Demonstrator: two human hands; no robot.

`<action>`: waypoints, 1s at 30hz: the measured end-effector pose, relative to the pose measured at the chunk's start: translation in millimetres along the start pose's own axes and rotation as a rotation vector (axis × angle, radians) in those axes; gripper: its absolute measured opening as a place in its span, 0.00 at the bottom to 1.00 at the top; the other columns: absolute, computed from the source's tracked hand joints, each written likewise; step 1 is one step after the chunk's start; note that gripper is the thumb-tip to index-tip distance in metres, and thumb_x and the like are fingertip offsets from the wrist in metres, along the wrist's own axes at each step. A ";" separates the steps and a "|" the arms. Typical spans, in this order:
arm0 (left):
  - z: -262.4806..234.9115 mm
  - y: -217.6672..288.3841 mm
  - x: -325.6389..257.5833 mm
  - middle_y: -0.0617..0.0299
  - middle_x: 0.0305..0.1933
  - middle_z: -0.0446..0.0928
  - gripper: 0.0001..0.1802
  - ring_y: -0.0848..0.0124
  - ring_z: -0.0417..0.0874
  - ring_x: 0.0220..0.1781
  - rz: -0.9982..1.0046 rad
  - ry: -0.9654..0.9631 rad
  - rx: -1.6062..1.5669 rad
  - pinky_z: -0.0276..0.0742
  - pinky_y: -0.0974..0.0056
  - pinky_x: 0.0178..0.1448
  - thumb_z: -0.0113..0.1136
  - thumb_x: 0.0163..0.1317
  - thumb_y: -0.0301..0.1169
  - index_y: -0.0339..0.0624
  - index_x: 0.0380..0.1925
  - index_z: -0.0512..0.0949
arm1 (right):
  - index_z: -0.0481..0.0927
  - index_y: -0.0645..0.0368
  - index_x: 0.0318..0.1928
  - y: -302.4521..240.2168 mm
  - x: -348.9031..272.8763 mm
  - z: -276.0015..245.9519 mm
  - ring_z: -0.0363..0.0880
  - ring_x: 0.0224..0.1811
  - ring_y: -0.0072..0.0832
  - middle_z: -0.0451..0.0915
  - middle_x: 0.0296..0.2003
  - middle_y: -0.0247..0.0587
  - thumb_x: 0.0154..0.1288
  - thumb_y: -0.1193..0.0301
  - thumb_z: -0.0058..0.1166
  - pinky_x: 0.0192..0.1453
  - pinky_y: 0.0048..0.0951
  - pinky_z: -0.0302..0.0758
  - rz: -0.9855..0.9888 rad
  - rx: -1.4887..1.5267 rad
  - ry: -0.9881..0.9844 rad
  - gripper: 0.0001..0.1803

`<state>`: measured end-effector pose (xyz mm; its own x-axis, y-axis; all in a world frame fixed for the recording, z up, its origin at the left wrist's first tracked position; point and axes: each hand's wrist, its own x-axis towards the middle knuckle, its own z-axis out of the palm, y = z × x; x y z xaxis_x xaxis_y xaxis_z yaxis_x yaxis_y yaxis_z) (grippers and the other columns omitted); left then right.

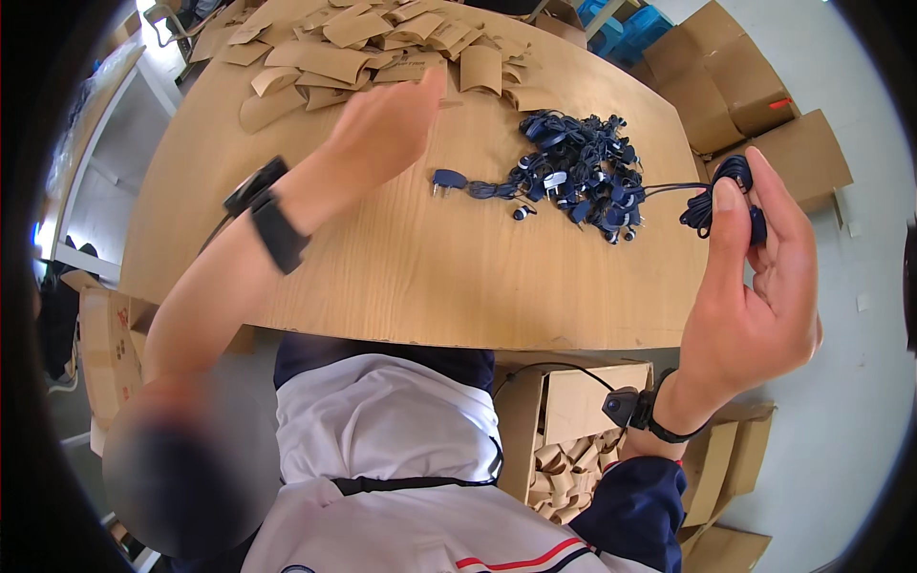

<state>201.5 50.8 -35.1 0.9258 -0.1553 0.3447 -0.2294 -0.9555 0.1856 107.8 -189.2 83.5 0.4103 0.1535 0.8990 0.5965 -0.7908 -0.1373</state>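
View from above a person seated at 1 wooden table (411, 277). The right hand (755, 286) is raised beside the table's right edge, thumb and fingers closed around 1 coiled dark blue cable bundle (716, 191); a thin strand runs from it toward 1 tangled pile of similar dark cables (578, 177) on the table, too knotted to count. 1 dark plug (447, 180) lies just left of that pile. The left hand (387, 129) reaches forward across the table, fingers stretched out and loosely together, tips touching the near edge of a spread of brown cardboard sleeves (353, 48); there are well over 20, overlapping, so no exact count. Each wrist wears 1 black band. Under the table, 1 open cardboard box (564, 420) holds more sleeves. Several brown cartons (755, 86) stand on the floor at upper right.
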 end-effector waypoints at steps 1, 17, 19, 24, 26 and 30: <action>-26.0 10.0 -11.4 0.47 0.45 0.78 0.16 0.53 0.82 0.47 -0.147 -0.065 -0.145 0.79 0.56 0.46 0.56 0.58 0.22 0.40 0.47 0.70 | 0.81 0.74 0.47 -3.3 1.6 0.0 0.83 0.36 0.21 0.85 0.38 0.44 0.64 0.84 0.59 0.41 0.20 0.82 0.033 0.007 0.001 0.11; -63.9 92.5 -111.4 0.68 0.34 0.73 0.10 0.83 0.74 0.35 -0.216 -0.058 -1.508 0.77 0.74 0.34 0.63 0.64 0.29 0.36 0.41 0.76 | 0.80 0.79 0.43 -77.1 -23.2 -23.4 0.84 0.33 0.26 0.84 0.37 0.56 0.58 0.89 0.58 0.39 0.26 0.82 -0.024 0.146 -0.194 0.11; -65.6 85.3 -117.1 0.68 0.34 0.73 0.11 0.83 0.74 0.36 -0.234 -0.080 -1.532 0.77 0.74 0.37 0.63 0.64 0.29 0.35 0.42 0.76 | 0.78 0.80 0.44 -80.8 -17.1 -38.3 0.85 0.35 0.30 0.84 0.38 0.60 0.59 0.89 0.57 0.40 0.27 0.82 -0.103 0.222 -0.385 0.12; -69.7 88.6 -122.9 0.57 0.35 0.80 0.11 0.75 0.78 0.39 0.050 -0.051 -1.523 0.75 0.67 0.47 0.64 0.56 0.20 0.34 0.39 0.77 | 0.76 0.75 0.48 -52.3 -8.3 -12.8 0.86 0.36 0.39 0.83 0.37 0.61 0.65 0.86 0.51 0.42 0.31 0.83 -0.265 0.567 -0.351 0.11; -78.4 86.0 -130.9 0.57 0.38 0.81 0.13 0.75 0.79 0.42 -0.004 -0.080 -1.526 0.75 0.67 0.49 0.66 0.56 0.21 0.35 0.42 0.78 | 0.75 0.72 0.49 -45.2 -10.5 6.5 0.86 0.36 0.42 0.83 0.37 0.61 0.68 0.85 0.48 0.43 0.33 0.83 -0.348 0.781 -0.358 0.11; -76.1 82.4 -129.8 0.59 0.43 0.82 0.18 0.74 0.81 0.44 -0.027 -0.163 -1.658 0.76 0.67 0.50 0.68 0.58 0.26 0.36 0.49 0.78 | 0.78 0.66 0.47 -43.4 -26.7 20.5 0.86 0.38 0.45 0.84 0.37 0.59 0.69 0.83 0.46 0.44 0.38 0.82 -0.115 1.077 -0.419 0.10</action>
<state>39.6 11.3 5.4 0.9297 -0.2688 0.2516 -0.1639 0.3097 0.9366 85.1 -146.8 56.9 0.3918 0.5348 0.7486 0.8403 0.1234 -0.5279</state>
